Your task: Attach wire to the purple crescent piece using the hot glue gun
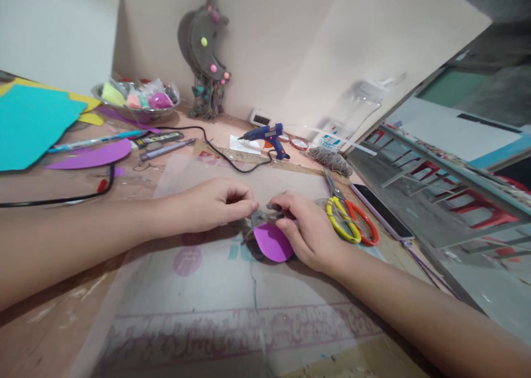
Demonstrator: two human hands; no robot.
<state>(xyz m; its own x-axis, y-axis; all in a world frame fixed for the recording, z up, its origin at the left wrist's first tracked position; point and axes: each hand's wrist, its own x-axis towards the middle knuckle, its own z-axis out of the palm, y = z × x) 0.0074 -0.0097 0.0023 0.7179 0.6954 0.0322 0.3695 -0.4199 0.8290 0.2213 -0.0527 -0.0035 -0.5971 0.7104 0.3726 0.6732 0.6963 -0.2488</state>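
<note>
Between my hands is a small rounded purple piece (274, 243), apparently paper or foam sheet, with a grey part along its upper edge. My right hand (305, 228) curls around its right side, with thumb and fingers closed on it. My left hand (232, 201) is closed in a pinch at the grey part's upper left corner; whatever lies between those fingertips is too small to make out. A thin grey string (254, 284) trails down over the plastic sheet below the piece. Scissors (352, 220) with yellow and orange handles lie just right of my right hand.
A blue glue gun (265, 134) with a black cord stands behind my hands. At right are a twine bundle (331, 161) and a phone (382, 211). Turquoise sheet (37, 123), pens and a metal bowl (143, 112) sit left. A grey crescent ornament (199, 40) leans behind.
</note>
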